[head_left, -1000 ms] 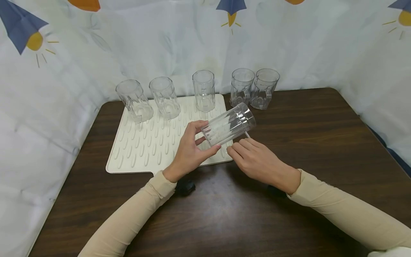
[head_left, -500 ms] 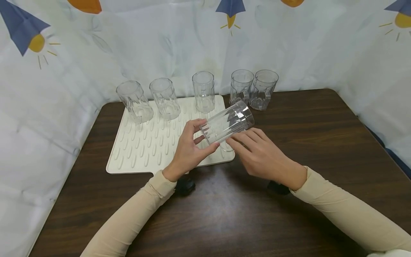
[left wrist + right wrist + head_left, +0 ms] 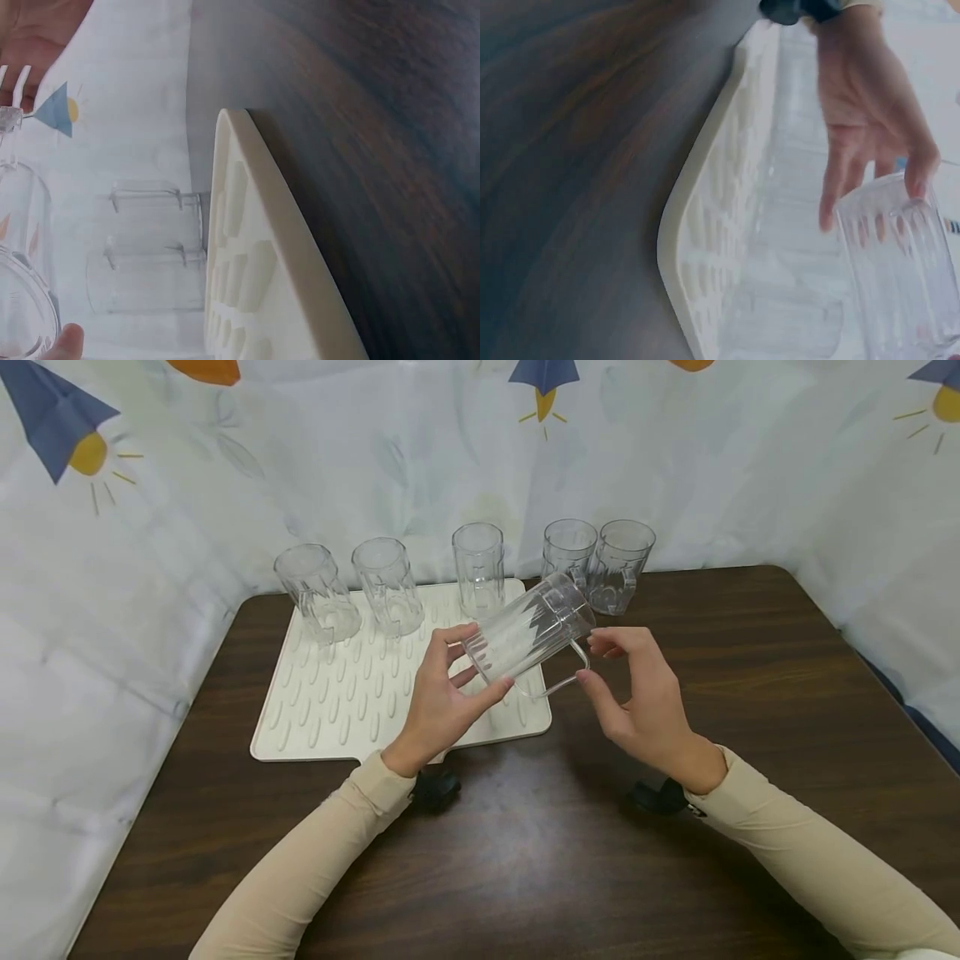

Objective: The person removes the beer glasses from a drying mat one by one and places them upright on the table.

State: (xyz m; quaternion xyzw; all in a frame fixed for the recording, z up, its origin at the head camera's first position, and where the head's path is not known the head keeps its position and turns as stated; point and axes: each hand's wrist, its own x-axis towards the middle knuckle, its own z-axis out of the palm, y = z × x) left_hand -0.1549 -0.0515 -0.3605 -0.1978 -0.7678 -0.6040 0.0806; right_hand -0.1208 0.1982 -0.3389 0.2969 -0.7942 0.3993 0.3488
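A clear glass mug [image 3: 528,631] hangs tilted above the right part of the white ridged mat [image 3: 337,710], its mouth end lower left and thick base upper right. My left hand [image 3: 442,702] grips it at the mouth end, thumb and fingers on opposite sides; the right wrist view shows this left hand [image 3: 866,97] too. By the handle and base is my right hand [image 3: 648,702], thumb tip at the handle and fingers bent loosely near the base. Whether they touch the glass is unclear. In the left wrist view the mug [image 3: 26,210] is cut off by the edge.
Three upright clear mugs stand along the mat's back: a left mug [image 3: 318,593], a second mug [image 3: 388,589] and a third mug [image 3: 478,572]. Two more, a mug [image 3: 567,552] and its neighbour [image 3: 621,568], stand on the dark wooden table [image 3: 750,693] by the patterned curtain [image 3: 315,460].
My right hand has come off the handle side, turned and moved up and right to the base end, its fingers loosening. The left hand keeps its grip; the mug has risen slightly.
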